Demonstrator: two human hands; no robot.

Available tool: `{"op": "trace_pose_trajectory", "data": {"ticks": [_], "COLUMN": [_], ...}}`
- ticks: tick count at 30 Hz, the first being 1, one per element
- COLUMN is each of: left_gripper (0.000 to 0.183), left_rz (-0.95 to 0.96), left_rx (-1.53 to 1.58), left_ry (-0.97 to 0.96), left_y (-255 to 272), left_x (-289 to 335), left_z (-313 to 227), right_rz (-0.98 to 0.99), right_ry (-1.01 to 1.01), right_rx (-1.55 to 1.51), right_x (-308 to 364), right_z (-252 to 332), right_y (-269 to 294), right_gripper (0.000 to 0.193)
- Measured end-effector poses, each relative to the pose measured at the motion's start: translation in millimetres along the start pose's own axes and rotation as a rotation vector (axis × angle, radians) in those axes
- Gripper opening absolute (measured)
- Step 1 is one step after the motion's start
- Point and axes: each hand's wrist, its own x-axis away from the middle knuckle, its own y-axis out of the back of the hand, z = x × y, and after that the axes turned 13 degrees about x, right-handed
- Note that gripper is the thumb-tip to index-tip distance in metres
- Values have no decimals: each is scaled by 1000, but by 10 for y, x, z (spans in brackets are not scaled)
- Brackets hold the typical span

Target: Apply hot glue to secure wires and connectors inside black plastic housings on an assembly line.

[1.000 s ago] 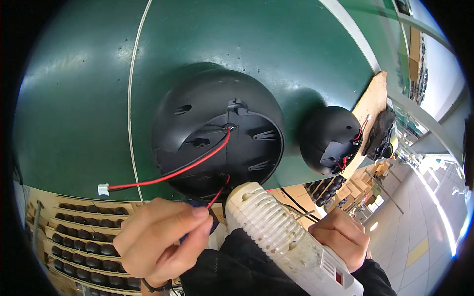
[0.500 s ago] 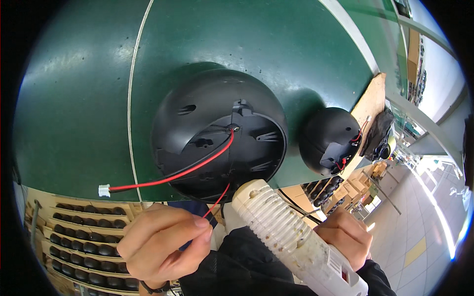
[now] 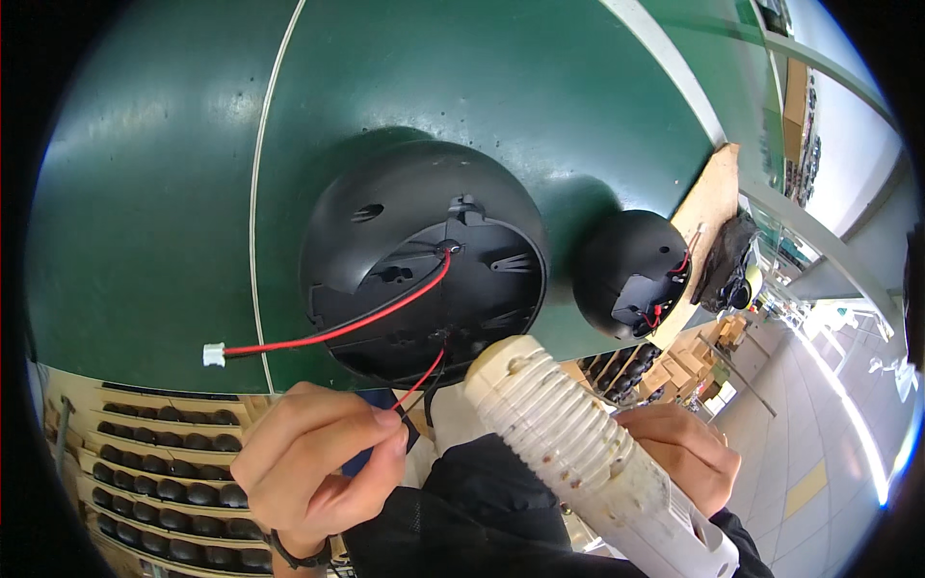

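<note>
Red wire (image 3: 424,376), pinched tight by your left hand (image 3: 323,460), may tear loose if tugged. Your right hand (image 3: 686,453), fingers partly hidden, curls around the tool (image 3: 583,448); contact could mark the shell (image 3: 409,212): matte black, hollow, rounded, at the tabletop's (image 3: 164,212) near edge.

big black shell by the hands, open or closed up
Open: the big black shell has a wide opening on its near side, showing the hollow inside, with red and black wires coming out.

left hand (image 3: 323,458) — fingers (image 3: 383,418) pinched together | right hand (image 3: 686,453) — curled, partly hidden
</note>
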Motion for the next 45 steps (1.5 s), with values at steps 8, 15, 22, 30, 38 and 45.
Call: {"op": "trace_pose_trajectory", "data": {"ticks": [8, 15, 22, 30, 38, 45], "left_gripper": [69, 127, 127, 124, 90, 124], "left_rz": [-231, 179, 173, -163, -754, -1210], "left_rx": [100, -319, -506, -676, -602, -626], "left_ry": [208, 75, 17, 216, 58, 211], "left_y": [228, -274, -296, -154, -104, 536], "left_x": [179, -358, -213, 357, 2010, 3558], "left_z": [196, -140, -311, -497, -1132, -871], "right_rz": [-74, -384, -619, -486, -326, -368], "right_ry": [110, -447, -245, -268, 194, 343], "right_rx": [130, -460, 353, 473, 185, 285], "right_x": [92, 1108, 1314, 458, 526, 44], "right_z": [100, -537, -2460, -3322, -1824, -1491], "right_y": [189, -87, 226, 58, 159, -442], "right_gripper": [34, 17, 46, 63, 122, 133]}}
